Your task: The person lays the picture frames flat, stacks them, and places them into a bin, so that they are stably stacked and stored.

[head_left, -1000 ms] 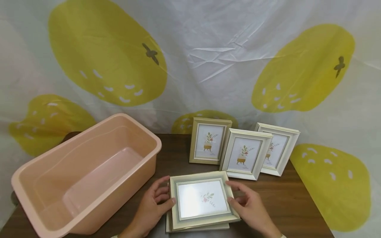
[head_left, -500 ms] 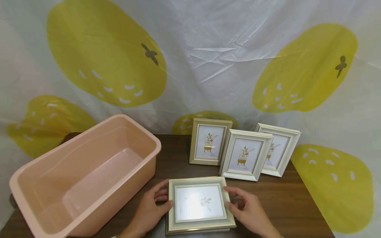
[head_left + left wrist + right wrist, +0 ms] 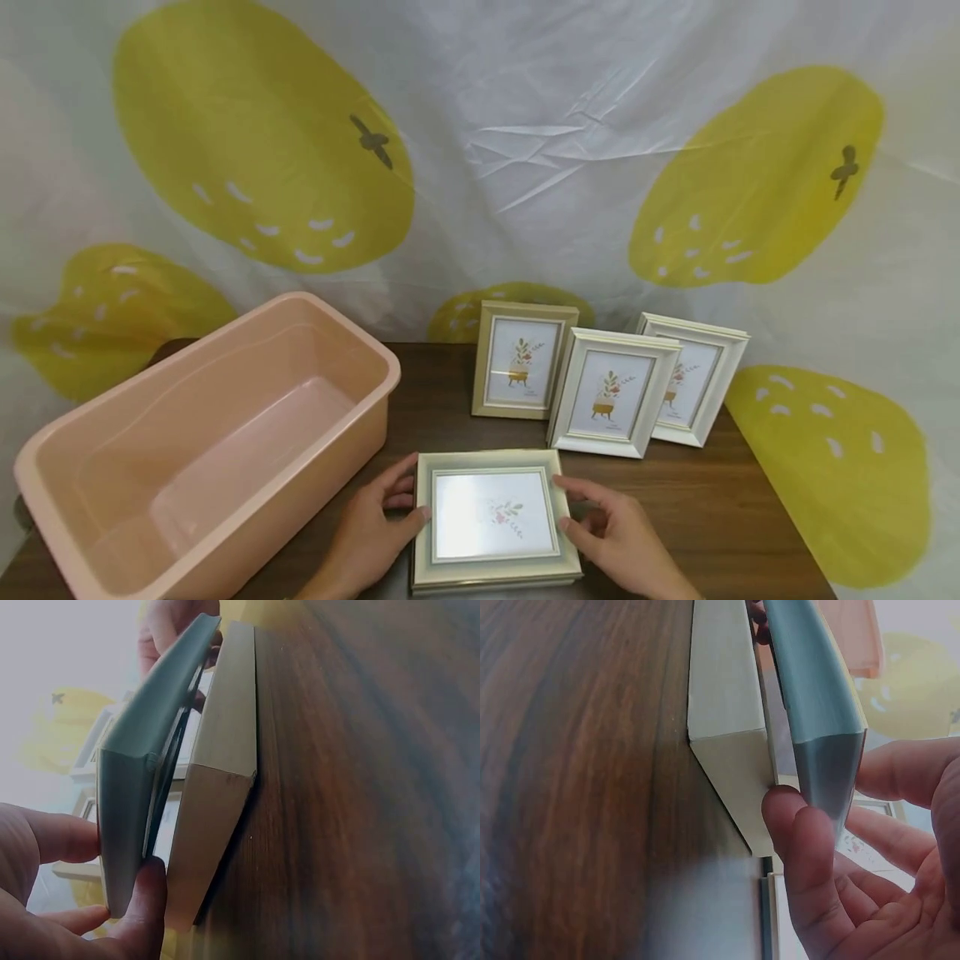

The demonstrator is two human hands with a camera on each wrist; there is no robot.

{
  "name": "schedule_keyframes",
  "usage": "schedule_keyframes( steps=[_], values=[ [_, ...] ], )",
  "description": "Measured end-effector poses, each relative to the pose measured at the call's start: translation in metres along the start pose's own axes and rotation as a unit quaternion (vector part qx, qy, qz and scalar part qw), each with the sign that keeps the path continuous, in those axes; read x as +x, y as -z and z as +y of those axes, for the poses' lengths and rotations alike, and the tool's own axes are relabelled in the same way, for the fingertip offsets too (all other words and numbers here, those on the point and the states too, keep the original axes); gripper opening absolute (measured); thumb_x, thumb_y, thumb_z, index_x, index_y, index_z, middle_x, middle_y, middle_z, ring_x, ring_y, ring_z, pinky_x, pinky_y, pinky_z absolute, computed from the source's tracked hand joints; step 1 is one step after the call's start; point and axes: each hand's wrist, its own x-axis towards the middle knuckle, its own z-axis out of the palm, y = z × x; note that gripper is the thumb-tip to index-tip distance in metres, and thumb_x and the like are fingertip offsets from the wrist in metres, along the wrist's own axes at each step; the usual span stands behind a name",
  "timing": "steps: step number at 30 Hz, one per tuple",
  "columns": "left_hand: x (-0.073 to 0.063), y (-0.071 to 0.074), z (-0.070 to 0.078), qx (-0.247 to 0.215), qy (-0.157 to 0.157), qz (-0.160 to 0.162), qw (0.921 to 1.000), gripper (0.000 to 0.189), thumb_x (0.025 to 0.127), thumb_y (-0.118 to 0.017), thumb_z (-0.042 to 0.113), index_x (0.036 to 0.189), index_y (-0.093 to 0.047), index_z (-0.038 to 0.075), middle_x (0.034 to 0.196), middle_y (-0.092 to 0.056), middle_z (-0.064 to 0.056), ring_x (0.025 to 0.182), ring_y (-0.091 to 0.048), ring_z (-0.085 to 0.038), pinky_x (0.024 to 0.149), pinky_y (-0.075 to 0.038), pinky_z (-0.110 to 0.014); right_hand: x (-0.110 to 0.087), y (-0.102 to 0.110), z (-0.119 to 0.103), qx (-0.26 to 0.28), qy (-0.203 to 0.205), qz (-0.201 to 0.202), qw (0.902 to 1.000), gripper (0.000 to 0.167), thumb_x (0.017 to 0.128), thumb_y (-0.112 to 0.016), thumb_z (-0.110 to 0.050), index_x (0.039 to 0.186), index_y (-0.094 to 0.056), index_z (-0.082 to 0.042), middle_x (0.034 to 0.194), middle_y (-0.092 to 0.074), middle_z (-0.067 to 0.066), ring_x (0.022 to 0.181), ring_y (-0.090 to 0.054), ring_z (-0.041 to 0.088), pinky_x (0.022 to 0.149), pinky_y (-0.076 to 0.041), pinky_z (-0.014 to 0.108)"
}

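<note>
A cream picture frame [image 3: 491, 517] with a plant print is held flat between both hands at the table's near middle. My left hand [image 3: 371, 525] pinches its left end, and my right hand [image 3: 618, 529] pinches the right end. Another frame [image 3: 225, 712] lies under it on the table, mostly hidden in the head view. Both wrist views show a gap between the two, with fingertips reaching in below the upper frame. In the right wrist view, the right thumb and fingers [image 3: 810, 855] grip the corner, close to the lower frame's side.
A big pink tub [image 3: 307, 492] stands at the left on the brown wooden table [image 3: 720, 533]. Behind the hands stand a tan frame [image 3: 478, 400] and two white frames [image 3: 611, 446], [image 3: 690, 433]. A lemon-print cloth [image 3: 525, 208] hangs at the back.
The upper frame has turned from its slant and come nearer and lower, so its edges now nearly line up with the frame below. Both hands have moved with it. The standing frames have stayed put.
</note>
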Motion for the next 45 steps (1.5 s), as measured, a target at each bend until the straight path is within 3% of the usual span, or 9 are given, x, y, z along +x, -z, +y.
schedule_keyframes(
  steps=[8,13,18,24,29,33,36,41,45],
  values=[
    [0.002,0.001,-0.002,0.007,0.008,0.007,0.9999,0.069,0.086,-0.085,0.014,0.151,-0.06,0.017,0.125,-0.076,-0.006,0.1,-0.07,-0.011,0.087,-0.053,-0.028,0.003,-0.004,0.0,-0.029,0.025,0.013,0.9992,0.046,0.094,-0.081,-0.01,0.138,-0.07,-0.012,0.114,-0.076,0.007,0.061,-0.058,-0.001,0.047,-0.049,0.024],
    [0.002,0.002,-0.005,-0.02,0.002,0.001,0.9998,0.071,0.085,-0.086,0.01,0.151,-0.059,0.013,0.129,-0.072,-0.013,0.102,-0.069,-0.017,0.079,-0.057,-0.023,0.004,-0.007,0.002,-0.041,0.054,0.018,0.9975,0.045,0.093,-0.081,-0.01,0.137,-0.07,-0.009,0.104,-0.075,0.002,0.064,-0.058,-0.003,0.05,-0.05,0.023],
    [0.001,0.001,-0.008,-0.036,0.016,-0.008,0.9992,0.074,0.084,-0.087,0.01,0.152,-0.058,0.016,0.135,-0.069,-0.012,0.107,-0.07,-0.019,0.08,-0.059,-0.022,0.006,-0.006,0.004,-0.044,0.064,0.019,0.9968,0.046,0.091,-0.082,-0.007,0.135,-0.071,-0.009,0.095,-0.072,0.003,0.064,-0.058,-0.003,0.049,-0.05,0.023],
    [-0.001,0.003,-0.009,-0.027,0.042,-0.029,0.9984,0.077,0.086,-0.086,0.015,0.156,-0.054,0.02,0.142,-0.064,-0.02,0.105,-0.074,-0.025,0.083,-0.063,-0.033,0.006,-0.006,0.005,-0.036,0.056,0.008,0.9977,0.046,0.093,-0.082,-0.011,0.136,-0.07,-0.008,0.101,-0.073,0.003,0.065,-0.06,-0.002,0.049,-0.051,0.024],
    [-0.001,0.003,-0.007,-0.008,0.025,-0.028,0.9993,0.076,0.087,-0.087,0.017,0.155,-0.055,0.022,0.145,-0.064,-0.019,0.112,-0.073,-0.025,0.086,-0.063,-0.035,0.006,-0.003,0.004,-0.027,0.045,0.003,0.9986,0.042,0.096,-0.079,-0.013,0.137,-0.069,-0.01,0.102,-0.073,0.005,0.066,-0.059,-0.002,0.05,-0.05,0.024],
    [0.0,0.003,-0.006,0.021,0.007,-0.018,0.9996,0.075,0.086,-0.088,0.021,0.154,-0.057,0.022,0.139,-0.071,-0.01,0.115,-0.071,-0.02,0.091,-0.059,-0.035,0.007,0.0,0.004,-0.046,0.057,0.009,0.9973,0.038,0.097,-0.078,-0.014,0.134,-0.071,-0.012,0.096,-0.072,-0.001,0.065,-0.057,-0.003,0.05,-0.049,0.023],
    [0.0,0.002,-0.006,0.033,0.0,-0.016,0.9993,0.076,0.086,-0.088,0.023,0.154,-0.057,0.022,0.135,-0.073,-0.007,0.114,-0.072,-0.017,0.096,-0.056,-0.042,0.01,0.002,0.004,-0.058,0.067,0.01,0.996,0.038,0.096,-0.078,-0.013,0.133,-0.071,-0.012,0.094,-0.071,-0.004,0.064,-0.056,-0.004,0.05,-0.049,0.023],
    [-0.003,0.0,-0.008,0.029,0.004,-0.023,0.9993,0.076,0.087,-0.087,0.026,0.156,-0.055,0.022,0.136,-0.073,-0.008,0.116,-0.071,-0.017,0.109,-0.049,-0.057,0.015,0.006,0.001,-0.071,0.083,0.011,0.9939,0.038,0.096,-0.078,-0.01,0.133,-0.071,-0.01,0.101,-0.075,-0.001,0.067,-0.059,-0.004,0.053,-0.051,0.023],
    [-0.004,0.0,-0.009,0.024,0.003,-0.025,0.9994,0.076,0.088,-0.087,0.026,0.156,-0.054,0.021,0.139,-0.071,-0.009,0.118,-0.071,-0.019,0.114,-0.043,-0.062,0.022,0.014,-0.005,-0.082,0.088,0.029,0.9923,0.036,0.096,-0.078,-0.009,0.131,-0.072,-0.011,0.106,-0.077,0.004,0.071,-0.062,-0.001,0.057,-0.054,0.024]
  ],
)
